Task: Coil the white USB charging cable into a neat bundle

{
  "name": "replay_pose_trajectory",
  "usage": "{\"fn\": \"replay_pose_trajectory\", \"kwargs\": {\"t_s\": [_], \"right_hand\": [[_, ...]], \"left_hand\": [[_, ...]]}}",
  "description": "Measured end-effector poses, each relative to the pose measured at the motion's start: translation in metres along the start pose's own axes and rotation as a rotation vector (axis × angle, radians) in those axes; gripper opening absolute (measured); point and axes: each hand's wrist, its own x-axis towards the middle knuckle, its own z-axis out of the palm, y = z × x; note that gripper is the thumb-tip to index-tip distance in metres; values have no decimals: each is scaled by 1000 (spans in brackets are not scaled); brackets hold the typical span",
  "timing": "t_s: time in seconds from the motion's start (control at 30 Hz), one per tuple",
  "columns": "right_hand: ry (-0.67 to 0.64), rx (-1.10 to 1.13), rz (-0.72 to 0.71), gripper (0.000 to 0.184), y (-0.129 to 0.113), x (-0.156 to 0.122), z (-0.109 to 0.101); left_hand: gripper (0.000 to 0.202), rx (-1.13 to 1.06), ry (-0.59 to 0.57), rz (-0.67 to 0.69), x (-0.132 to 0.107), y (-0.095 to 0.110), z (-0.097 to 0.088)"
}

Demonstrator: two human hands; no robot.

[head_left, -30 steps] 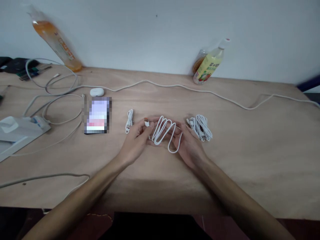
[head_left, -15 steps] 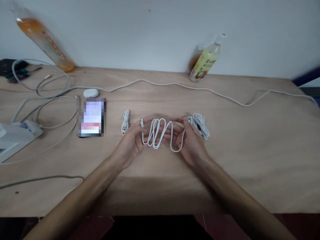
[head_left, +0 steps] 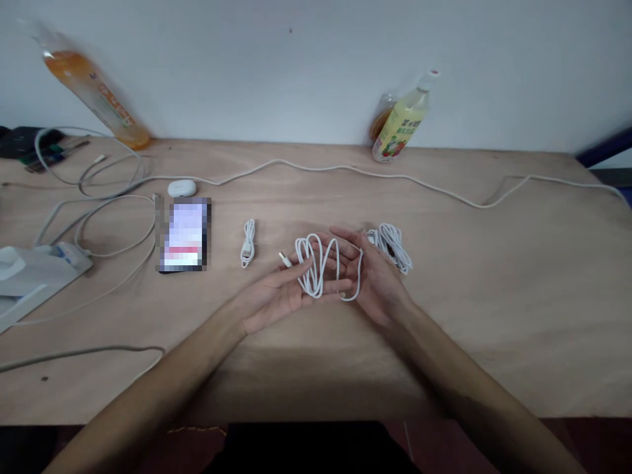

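A loosely looped white cable (head_left: 316,265) hangs between my two hands above the wooden table (head_left: 494,296). My left hand (head_left: 276,297) lies flat, palm up, with its fingers stretched under the loops. My right hand (head_left: 376,279) holds the right side of the loops, one strand draped around its fingers. The cable's plug end (head_left: 285,260) sticks out to the left, free of both hands. A small coiled white cable (head_left: 247,242) lies left of my hands. A bundled white cable (head_left: 394,244) lies just behind my right hand.
A phone (head_left: 184,235) and a white earbud case (head_left: 181,188) lie at the left. A long white cord (head_left: 434,189) runs across the table's back. Two bottles, yellow (head_left: 402,122) and orange (head_left: 93,85), lean on the wall. A power strip (head_left: 62,253) with tangled cords sits far left.
My left hand has let go of the plug end, turned palm up and slid under the loops. The loops have bunched closer toward my right hand.
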Motion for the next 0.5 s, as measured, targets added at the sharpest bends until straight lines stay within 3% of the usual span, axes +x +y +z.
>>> {"fn": "replay_pose_trajectory", "kwargs": {"t_s": [0.23,0.33,0.5], "right_hand": [[-29,41,-20,26,6,3,-2],[-35,38,-37,26,8,6,-3],[-51,42,-48,28,6,5,-1]], "left_hand": [[33,195,84,151,4,-7,-3],[38,273,84,145,4,-9,-2],[34,542,103,209,3,-9,1]]}}
